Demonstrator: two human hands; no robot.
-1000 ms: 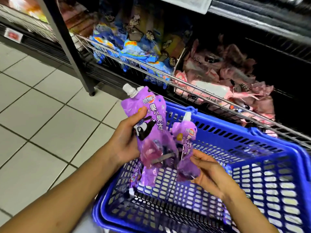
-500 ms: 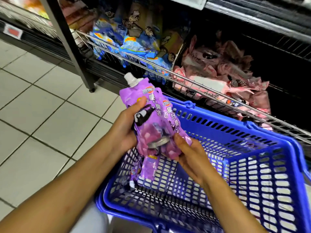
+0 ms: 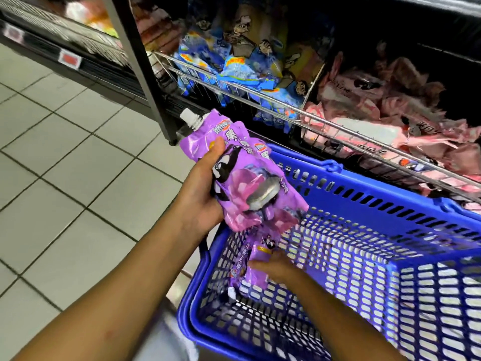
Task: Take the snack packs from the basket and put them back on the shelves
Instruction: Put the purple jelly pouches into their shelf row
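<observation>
Two hands work over one blue basket (image 3: pixel 325 168), which sits near the bottom shelf (image 3: pixel 338 126) of a store rack. The left hand (image 3: pixel 200 194) holds a small stack of purple pouches (image 3: pixel 250 183) above the basket's left rim; at least two are in the stack, one overlapping the other, though the exact count is hard to tell. Its grip is clamped on them, thumb across the front and the fingers hidden behind. The stack's long axis runs diagonally, with the white spout (image 3: pixel 188 118) pointing up and to the far left and the bottom edge hanging down toward the near right. One more purple pouch (image 3: pixel 256 272) lies inside the basket against its left wall, long axis roughly upright along the wall, its white cap (image 3: pixel 231 293) at the lower end near the basket floor. The right hand (image 3: pixel 276 267) is down in the basket with its fingers on this pouch; the picture is blurred there, so I cannot tell whether the grip is closed around it or only touching. On the shelf beyond, a wire divider (image 3: pixel 313 84) splits two heaps: blue packs (image 3: pixel 234 71) on the left and pink packs (image 3: pixel 377 131) on the right. Pale floor tiles (image 3: pixel 65 178) fill the left side.
</observation>
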